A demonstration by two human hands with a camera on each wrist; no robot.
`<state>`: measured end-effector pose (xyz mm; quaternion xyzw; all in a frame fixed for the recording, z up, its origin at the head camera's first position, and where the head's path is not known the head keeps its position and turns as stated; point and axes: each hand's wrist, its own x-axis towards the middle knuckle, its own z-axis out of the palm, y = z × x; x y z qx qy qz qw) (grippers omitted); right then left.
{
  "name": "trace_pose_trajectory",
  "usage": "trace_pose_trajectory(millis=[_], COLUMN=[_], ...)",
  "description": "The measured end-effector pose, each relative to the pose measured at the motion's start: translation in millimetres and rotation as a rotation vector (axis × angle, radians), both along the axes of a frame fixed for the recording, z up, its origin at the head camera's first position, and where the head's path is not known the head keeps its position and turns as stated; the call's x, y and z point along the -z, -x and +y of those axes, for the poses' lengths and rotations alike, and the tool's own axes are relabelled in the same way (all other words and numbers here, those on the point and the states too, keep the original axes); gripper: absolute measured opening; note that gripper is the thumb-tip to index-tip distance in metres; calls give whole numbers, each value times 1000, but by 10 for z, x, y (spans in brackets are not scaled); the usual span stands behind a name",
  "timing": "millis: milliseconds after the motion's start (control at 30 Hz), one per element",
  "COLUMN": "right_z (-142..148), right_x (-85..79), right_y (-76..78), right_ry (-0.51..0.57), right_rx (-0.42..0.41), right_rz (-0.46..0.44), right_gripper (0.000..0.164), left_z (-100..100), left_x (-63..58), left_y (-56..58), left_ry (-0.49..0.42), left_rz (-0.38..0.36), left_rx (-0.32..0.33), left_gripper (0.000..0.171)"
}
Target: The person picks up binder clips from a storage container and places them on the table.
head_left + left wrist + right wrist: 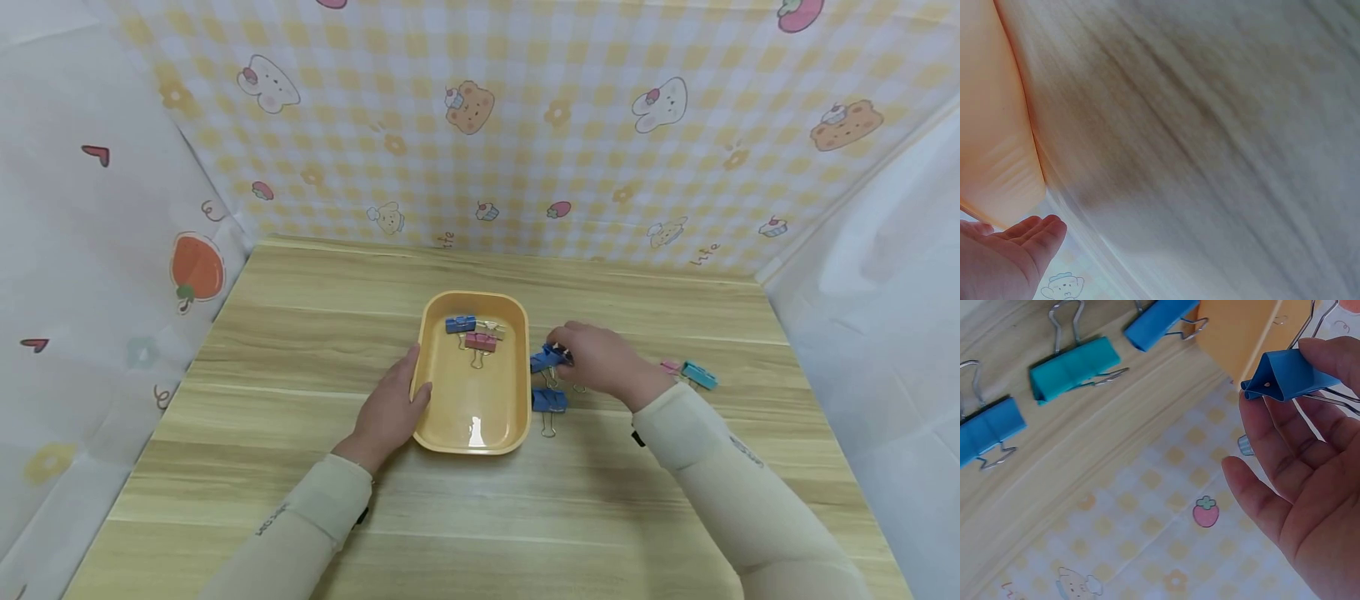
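Note:
My right hand [600,360] pinches a blue binder clip [1300,372] between thumb and fingers, just outside the right rim of a yellow tray [472,447]. The clip's wire handles stick out past the thumb. My left hand [387,406] lies along the tray's left side, fingers straight against the outer wall and thumb at the rim. Inside the tray lie a blue binder clip [461,324] and a pink one [481,342], with another pale clip [491,327] behind. Beside the tray's right wall sits another blue binder clip [549,401].
A teal binder clip [699,375] and a partly hidden pink clip [670,367] lie right of my right hand on the wooden table [285,333]. The right wrist view shows another teal clip [1075,369]. A checked yellow cloth [540,167] hangs along the table's back edge.

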<state>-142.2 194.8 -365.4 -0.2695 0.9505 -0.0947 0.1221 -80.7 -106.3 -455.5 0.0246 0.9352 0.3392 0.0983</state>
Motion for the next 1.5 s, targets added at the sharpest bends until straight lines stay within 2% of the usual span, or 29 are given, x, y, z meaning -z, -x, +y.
trace_pose_trajectory(millis=[500, 1100, 1500], right_z=[194, 371, 438], right_x=[116, 295, 442], right_y=[-120, -269, -314], right_ry=[-43, -90, -110], right_rx=[6, 67, 68], right_rz=[9, -91, -107], right_gripper=[38, 33, 36], left_z=[2, -2, 8], left_x=[19, 25, 7], left_y=[5, 12, 17], left_ry=[13, 5, -1], left_rz=[10, 18, 0], left_rx=[2, 8, 4], left_gripper=[68, 68, 69])
